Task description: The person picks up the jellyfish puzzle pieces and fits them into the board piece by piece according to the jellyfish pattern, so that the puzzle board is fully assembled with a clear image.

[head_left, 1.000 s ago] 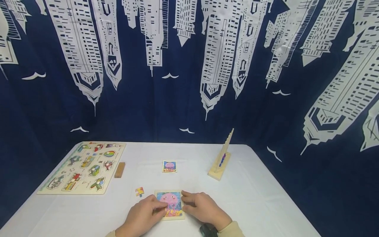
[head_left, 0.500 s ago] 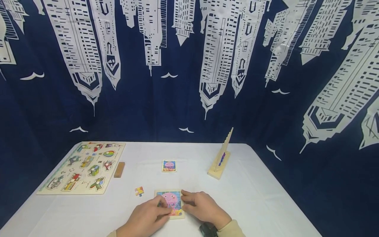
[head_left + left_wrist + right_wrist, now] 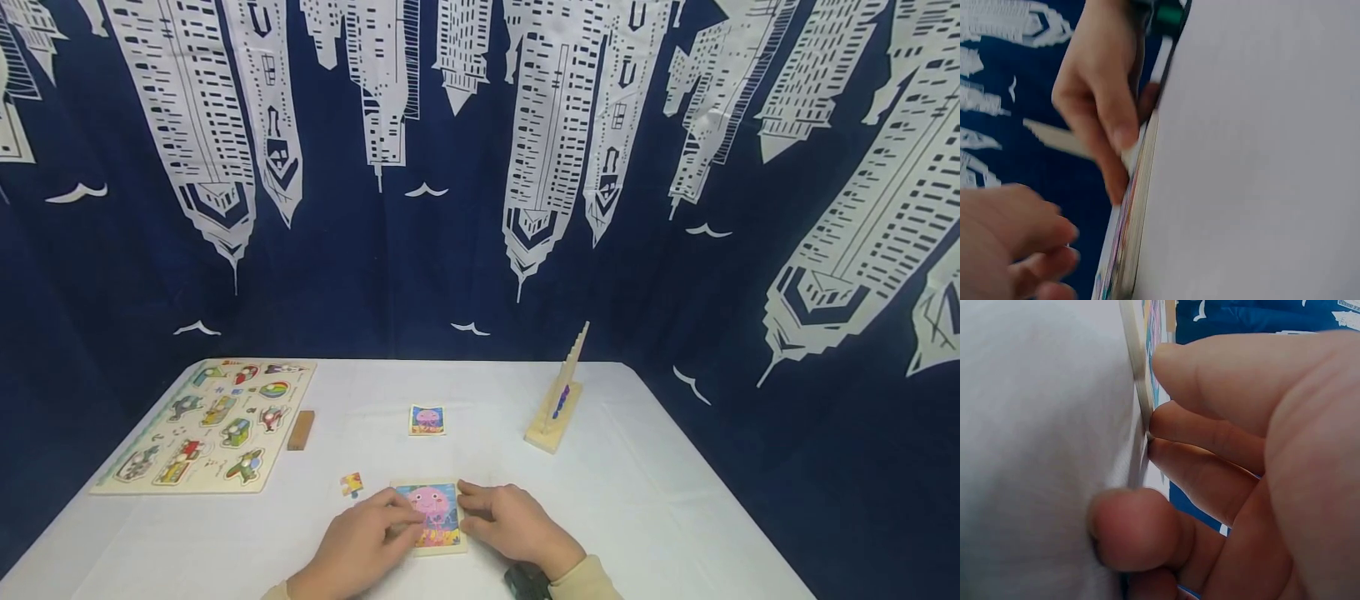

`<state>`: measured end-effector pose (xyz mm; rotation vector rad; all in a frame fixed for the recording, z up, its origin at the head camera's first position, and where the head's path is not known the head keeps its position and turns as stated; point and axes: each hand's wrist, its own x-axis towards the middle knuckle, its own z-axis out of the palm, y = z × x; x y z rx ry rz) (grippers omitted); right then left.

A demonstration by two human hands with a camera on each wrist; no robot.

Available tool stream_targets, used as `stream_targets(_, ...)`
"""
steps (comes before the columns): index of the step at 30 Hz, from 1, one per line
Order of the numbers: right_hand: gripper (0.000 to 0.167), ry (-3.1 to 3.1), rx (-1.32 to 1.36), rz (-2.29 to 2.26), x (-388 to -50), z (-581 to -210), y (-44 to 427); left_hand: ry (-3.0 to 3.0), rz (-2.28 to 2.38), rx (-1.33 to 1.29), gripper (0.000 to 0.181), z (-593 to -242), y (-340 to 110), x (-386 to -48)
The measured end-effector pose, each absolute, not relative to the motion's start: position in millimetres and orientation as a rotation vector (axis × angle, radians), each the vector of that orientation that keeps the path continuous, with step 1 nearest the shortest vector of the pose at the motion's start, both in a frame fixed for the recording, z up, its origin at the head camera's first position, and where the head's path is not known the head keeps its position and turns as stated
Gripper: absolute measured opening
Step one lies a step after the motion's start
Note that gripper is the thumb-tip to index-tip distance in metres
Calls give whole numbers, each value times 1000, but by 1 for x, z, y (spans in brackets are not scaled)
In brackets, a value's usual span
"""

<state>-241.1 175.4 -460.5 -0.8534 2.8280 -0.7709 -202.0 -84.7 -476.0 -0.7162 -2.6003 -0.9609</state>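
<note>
A small wooden jigsaw puzzle (image 3: pixel 439 505) with a pink jellyfish picture in a pale frame lies flat near the table's front. Over its left side rests my left hand (image 3: pixel 362 537), thumb and index finger near the middle of the picture. No piece shows between those fingers; the left wrist view has the left hand (image 3: pixel 1013 244) blurred. My right hand (image 3: pixel 516 527) touches the frame's right edge with extended fingers. Up close, the right wrist view shows the right hand's fingertips (image 3: pixel 1163 419) against that edge. One loose yellow and orange puzzle piece (image 3: pixel 351 484) lies left of the frame.
A matching jellyfish picture card (image 3: pixel 427 421) lies behind the puzzle. Back left are a large wooden peg puzzle board (image 3: pixel 217 446) and a brown wooden block (image 3: pixel 301 430). A wooden stand with purple beads (image 3: pixel 553 423) is at back right. A patterned blue curtain (image 3: pixel 420 275) hangs behind the table.
My left hand moved right across the picture, fingers bending, then drew back left to about where it was. The right hand, frame and loose piece stay in place.
</note>
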Motion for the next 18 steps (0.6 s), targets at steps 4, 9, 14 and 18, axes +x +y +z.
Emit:
stream_targets(4, 37, 2823, -861, -771, -241, -459, 176, -2587, -1078, -320, 5, -467, -98, -212)
stream_targets(9, 37, 2819, -871, -772, -241, -458, 177, -2613, -1090, 18, 18, -461, -124, -227)
stream_targets(14, 38, 2815, -862, -776, -241, -458, 176, -2677, -1094, 88, 28, -464, -142, -234)
stream_targets(18, 38, 2808, -859, -782, -241, -459, 176, -2713, -1039, 54, 30, -470, -145, -237)
